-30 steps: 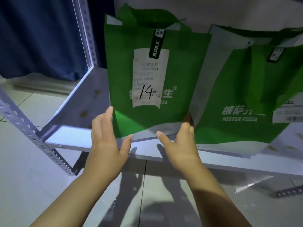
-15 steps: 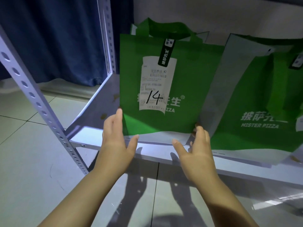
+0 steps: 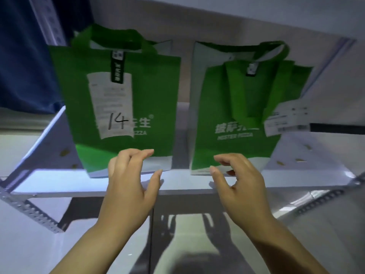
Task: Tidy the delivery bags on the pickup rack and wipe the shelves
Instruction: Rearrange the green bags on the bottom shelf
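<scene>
Two green delivery bags stand upright on the white rack shelf. The left bag carries a receipt marked "14". The right bag has its receipt hanging off its right side. A gap separates them. My left hand hovers in front of the left bag's lower right corner, fingers relaxed, holding nothing. In front of the right bag's lower left corner, my right hand has its fingers loosely curled and is empty. Whether either hand touches a bag is unclear.
Brown spots dot the shelf left of the bags and the shelf to the right. A perforated metal upright slants at the lower left. A dark blue curtain hangs at the far left. Tiled floor lies below.
Both hands have come off the sides of the "14" bag. My right hand shifted right toward the second bag. The view swung right, showing both bags whole with a gap between.
</scene>
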Demonstrator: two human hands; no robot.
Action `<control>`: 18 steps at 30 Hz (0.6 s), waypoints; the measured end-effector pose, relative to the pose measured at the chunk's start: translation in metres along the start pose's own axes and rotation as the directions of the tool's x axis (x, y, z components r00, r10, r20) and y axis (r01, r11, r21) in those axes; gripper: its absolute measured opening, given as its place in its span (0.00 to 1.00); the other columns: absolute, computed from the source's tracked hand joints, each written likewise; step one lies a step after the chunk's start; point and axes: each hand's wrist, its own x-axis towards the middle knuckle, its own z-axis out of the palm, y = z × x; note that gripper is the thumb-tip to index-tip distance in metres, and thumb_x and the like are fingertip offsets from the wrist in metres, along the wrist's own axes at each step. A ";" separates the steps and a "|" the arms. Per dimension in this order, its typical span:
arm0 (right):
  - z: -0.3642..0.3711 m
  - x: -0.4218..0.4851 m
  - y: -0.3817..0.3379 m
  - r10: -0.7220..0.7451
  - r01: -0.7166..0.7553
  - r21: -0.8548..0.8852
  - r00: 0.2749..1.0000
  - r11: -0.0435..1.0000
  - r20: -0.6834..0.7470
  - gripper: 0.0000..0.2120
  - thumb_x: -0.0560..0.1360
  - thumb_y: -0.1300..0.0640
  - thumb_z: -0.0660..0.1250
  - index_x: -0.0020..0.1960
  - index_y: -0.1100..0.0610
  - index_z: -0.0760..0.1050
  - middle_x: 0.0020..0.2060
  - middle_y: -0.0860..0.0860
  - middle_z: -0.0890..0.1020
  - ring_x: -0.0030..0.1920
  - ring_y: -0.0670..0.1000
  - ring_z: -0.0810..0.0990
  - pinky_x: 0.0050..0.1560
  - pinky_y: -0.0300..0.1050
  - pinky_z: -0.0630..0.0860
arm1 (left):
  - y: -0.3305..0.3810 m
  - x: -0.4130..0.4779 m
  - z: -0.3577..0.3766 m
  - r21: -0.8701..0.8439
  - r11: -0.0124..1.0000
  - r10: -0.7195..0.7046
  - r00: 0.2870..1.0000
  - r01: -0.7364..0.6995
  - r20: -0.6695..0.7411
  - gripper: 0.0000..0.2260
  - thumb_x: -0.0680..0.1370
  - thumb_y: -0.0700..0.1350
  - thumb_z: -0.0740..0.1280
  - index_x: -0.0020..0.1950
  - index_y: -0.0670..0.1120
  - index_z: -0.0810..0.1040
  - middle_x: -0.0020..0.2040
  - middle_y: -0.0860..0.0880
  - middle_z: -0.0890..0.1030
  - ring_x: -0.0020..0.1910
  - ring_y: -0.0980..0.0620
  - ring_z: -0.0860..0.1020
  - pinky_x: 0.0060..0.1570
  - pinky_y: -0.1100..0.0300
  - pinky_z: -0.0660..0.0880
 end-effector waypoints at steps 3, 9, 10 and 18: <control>-0.020 -0.004 0.024 0.057 -0.061 -0.049 0.995 0.997 -0.078 0.12 0.74 0.53 0.65 0.55 0.55 0.77 0.50 0.44 0.77 0.51 0.48 0.76 0.49 0.54 0.79 | 0.017 0.005 0.021 -0.028 0.999 0.034 0.998 -0.032 0.062 0.18 0.76 0.52 0.64 0.64 0.48 0.72 0.54 0.57 0.66 0.54 0.50 0.68 0.52 0.55 0.70; -0.044 -0.005 0.066 0.243 -0.260 -0.141 0.961 0.955 -0.131 0.23 0.74 0.54 0.68 0.66 0.57 0.68 0.59 0.52 0.71 0.61 0.52 0.70 0.61 0.50 0.71 | 0.050 0.009 0.057 -0.071 0.997 0.030 0.982 -0.017 0.188 0.27 0.76 0.47 0.66 0.73 0.48 0.62 0.65 0.54 0.65 0.59 0.46 0.71 0.57 0.52 0.73; -0.045 -0.004 0.070 0.280 -0.296 -0.153 0.953 0.943 -0.118 0.27 0.74 0.53 0.68 0.69 0.58 0.64 0.62 0.53 0.68 0.63 0.53 0.67 0.63 0.49 0.69 | 0.053 0.009 0.062 -0.070 0.998 0.020 0.979 -0.006 0.203 0.28 0.76 0.47 0.66 0.74 0.48 0.60 0.67 0.52 0.64 0.59 0.45 0.72 0.57 0.52 0.72; -0.044 0.007 0.081 0.398 -0.399 -0.003 0.913 0.917 0.087 0.34 0.76 0.54 0.66 0.76 0.51 0.50 0.66 0.44 0.63 0.67 0.44 0.61 0.65 0.37 0.59 | 0.065 0.011 0.078 0.009 0.994 -0.109 0.959 0.110 0.261 0.32 0.76 0.50 0.65 0.76 0.48 0.52 0.76 0.50 0.54 0.58 0.37 0.75 0.62 0.53 0.65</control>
